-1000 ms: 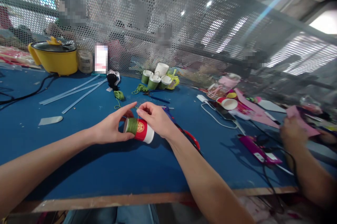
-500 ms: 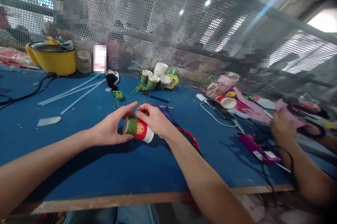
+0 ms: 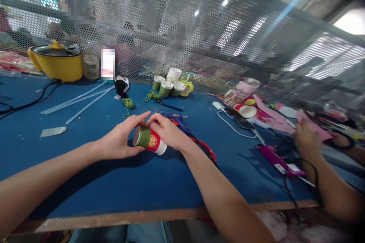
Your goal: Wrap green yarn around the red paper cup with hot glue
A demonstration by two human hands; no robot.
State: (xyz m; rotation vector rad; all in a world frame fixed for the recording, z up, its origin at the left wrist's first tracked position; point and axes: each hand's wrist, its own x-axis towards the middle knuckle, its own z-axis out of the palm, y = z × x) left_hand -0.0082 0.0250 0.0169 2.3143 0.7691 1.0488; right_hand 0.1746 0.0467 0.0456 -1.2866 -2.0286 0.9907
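Note:
A red-and-white paper cup (image 3: 159, 147) with a gold emblem lies tilted on its side between my hands, just above the table. Green yarn (image 3: 144, 136) is wound in a band around its rim half. My left hand (image 3: 121, 136) grips the cup at the rim end, thumb below and fingers reaching over the top. On the cup's upper side, my right hand (image 3: 162, 129) has thumb and forefinger pinched on the yarn; the strand itself is mostly hidden by the fingers.
A blue glue gun (image 3: 176, 120) lies just behind my right hand. Farther back are pliers (image 3: 171, 106), green-wrapped cups (image 3: 165, 89) and a yarn bundle (image 3: 127, 103). Glue sticks (image 3: 88, 104) and a yellow pot (image 3: 58, 64) are left. At right, a co-worker's hand (image 3: 306, 136) holds pink material.
My right hand has shifted slightly, its fingers lower and closer to the cup. The cup has turned a little, its emblem moving. The co-worker's hands have moved slightly.

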